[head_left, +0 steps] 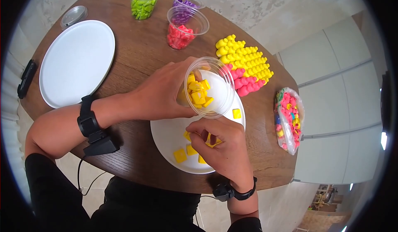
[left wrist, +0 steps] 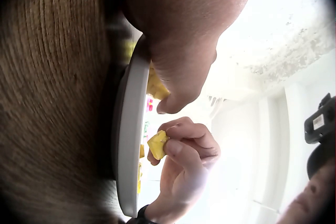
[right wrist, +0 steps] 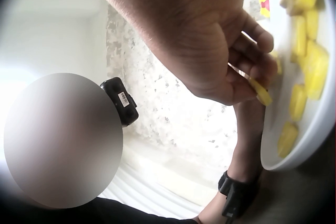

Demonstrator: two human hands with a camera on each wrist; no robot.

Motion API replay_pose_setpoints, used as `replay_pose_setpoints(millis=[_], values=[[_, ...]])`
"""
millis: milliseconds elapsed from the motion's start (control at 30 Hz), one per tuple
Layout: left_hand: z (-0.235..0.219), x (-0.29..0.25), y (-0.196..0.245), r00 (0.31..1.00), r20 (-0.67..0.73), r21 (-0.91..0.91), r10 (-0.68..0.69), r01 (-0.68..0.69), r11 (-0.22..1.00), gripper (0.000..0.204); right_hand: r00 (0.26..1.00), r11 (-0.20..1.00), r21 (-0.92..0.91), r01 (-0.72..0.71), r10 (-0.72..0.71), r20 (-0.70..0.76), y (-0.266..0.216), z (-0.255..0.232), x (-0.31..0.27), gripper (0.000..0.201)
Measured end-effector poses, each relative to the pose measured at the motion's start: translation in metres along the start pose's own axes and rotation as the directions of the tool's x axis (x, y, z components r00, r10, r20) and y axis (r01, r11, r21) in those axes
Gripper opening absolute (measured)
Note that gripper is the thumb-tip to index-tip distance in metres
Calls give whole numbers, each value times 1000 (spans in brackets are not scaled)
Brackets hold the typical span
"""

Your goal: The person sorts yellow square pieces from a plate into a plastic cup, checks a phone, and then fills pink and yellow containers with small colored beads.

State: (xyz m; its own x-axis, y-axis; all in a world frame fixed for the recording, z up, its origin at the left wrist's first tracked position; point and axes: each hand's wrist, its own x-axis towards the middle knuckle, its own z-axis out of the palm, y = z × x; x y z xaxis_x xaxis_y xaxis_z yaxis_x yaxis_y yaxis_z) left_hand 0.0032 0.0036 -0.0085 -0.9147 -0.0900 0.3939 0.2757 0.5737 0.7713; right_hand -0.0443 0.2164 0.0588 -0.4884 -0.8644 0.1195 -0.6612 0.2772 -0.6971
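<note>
My left hand (head_left: 166, 91) grips a clear plastic cup (head_left: 223, 84), its mouth tipped toward the head camera. Several yellow square pieces (head_left: 198, 93) lie inside the cup. Just below the cup, my right hand (head_left: 224, 145) pinches one yellow piece (left wrist: 157, 145) between thumb and fingers. That pinched piece (right wrist: 261, 92) shows edge-on in the right wrist view. Under both hands lies a white oval plate (head_left: 163, 138), with loose yellow squares (head_left: 180, 155) spread on it. The right hand covers some of them in the head view.
A second white plate (head_left: 76, 64) lies to the left, beside a round clear lid (head_left: 74, 16). Cups of green (head_left: 143, 8), purple (head_left: 184, 12) and red (head_left: 180, 37) pieces stand at the back. Yellow and pink bottle-shaped pieces (head_left: 248, 64) form rows; a bag of colourful pieces (head_left: 289, 120) sits right.
</note>
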Motion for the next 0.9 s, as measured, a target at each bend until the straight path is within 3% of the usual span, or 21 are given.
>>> replay_pose_setpoints(millis=[900], values=[[1,0,0,999,-12,31,29,-29,999,76,1000,1000,3,29,-30,4,-3,-1,-1,14]])
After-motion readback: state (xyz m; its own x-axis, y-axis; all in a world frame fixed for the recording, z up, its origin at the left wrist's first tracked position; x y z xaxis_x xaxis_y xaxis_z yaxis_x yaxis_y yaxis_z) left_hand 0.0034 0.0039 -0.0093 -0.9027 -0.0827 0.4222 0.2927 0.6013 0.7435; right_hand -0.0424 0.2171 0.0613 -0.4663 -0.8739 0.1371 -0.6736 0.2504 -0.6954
